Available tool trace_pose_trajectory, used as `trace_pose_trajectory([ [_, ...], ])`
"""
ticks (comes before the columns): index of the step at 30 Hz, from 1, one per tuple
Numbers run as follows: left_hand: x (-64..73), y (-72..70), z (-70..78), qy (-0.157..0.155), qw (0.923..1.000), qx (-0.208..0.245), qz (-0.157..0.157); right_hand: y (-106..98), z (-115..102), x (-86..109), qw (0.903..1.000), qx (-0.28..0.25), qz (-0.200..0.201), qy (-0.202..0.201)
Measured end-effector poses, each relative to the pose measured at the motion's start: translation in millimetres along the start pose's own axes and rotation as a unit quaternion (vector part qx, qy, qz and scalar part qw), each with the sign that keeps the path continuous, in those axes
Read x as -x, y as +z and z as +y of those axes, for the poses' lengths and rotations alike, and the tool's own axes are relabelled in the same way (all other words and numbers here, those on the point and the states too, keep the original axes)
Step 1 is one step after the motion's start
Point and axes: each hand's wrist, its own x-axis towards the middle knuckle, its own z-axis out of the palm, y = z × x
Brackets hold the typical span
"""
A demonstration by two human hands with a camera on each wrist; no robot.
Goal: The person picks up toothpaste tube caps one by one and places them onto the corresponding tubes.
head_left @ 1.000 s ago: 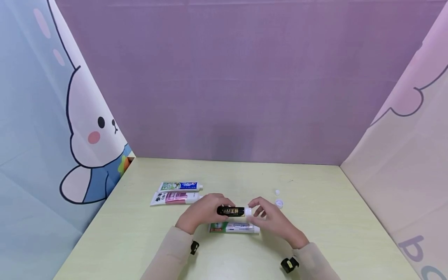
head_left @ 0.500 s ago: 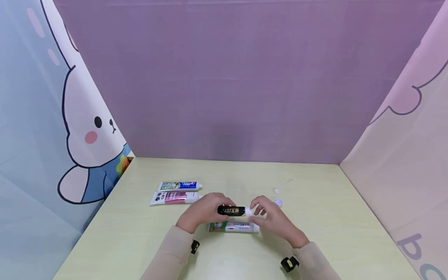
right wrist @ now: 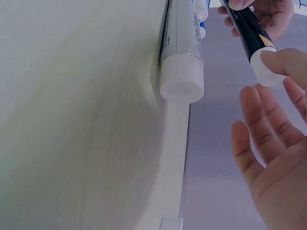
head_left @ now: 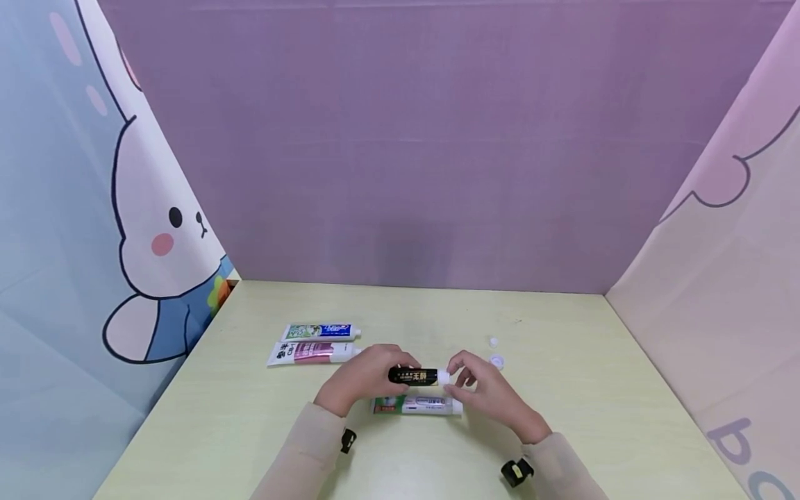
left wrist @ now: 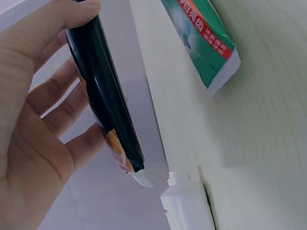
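Note:
My left hand (head_left: pixel 369 375) grips a black toothpaste tube (head_left: pixel 412 376) and holds it level above the table. In the left wrist view the thumb presses on the tube (left wrist: pixel 108 86) from above, with fingers behind it. At the tube's right end is a white cap (head_left: pixel 444 377), pinched by the thumb and fingertips of my right hand (head_left: pixel 484 389). The right wrist view shows the thumb on the side of the cap (right wrist: pixel 264 72), the other fingers loosely bent. Just below the black tube, a green-and-white toothpaste tube (head_left: pixel 431 405) lies on the table with its white cap on.
To the left lie a pink-and-white toothpaste tube (head_left: pixel 315 353) and a blue-and-green one (head_left: pixel 320 332), both pointing right. A small white cap (head_left: pixel 494 342) and a larger white cap (head_left: pixel 497 362) rest beyond my right hand. A purple cloth wall (head_left: pixel 400 173) closes the back.
My right hand's fingertips have shifted very slightly to the right at the cap. The left hand and the black toothpaste tube stay almost still.

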Motion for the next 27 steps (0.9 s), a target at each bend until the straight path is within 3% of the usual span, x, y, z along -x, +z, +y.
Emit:
trace_pose_trajectory([
  [9, 2.6, 0.1, -0.9, -0.006, 1.0000, 0.004, 0.001, 1.8, -0.5, 0.6, 0.9997, -0.010, -0.006, 0.023],
  [27, 4.9, 1.5, -5.6, 0.005, 1.0000, 0.000, 0.007, 1.9, -4.2, -4.3, 0.9997, -0.018, -0.013, 0.013],
])
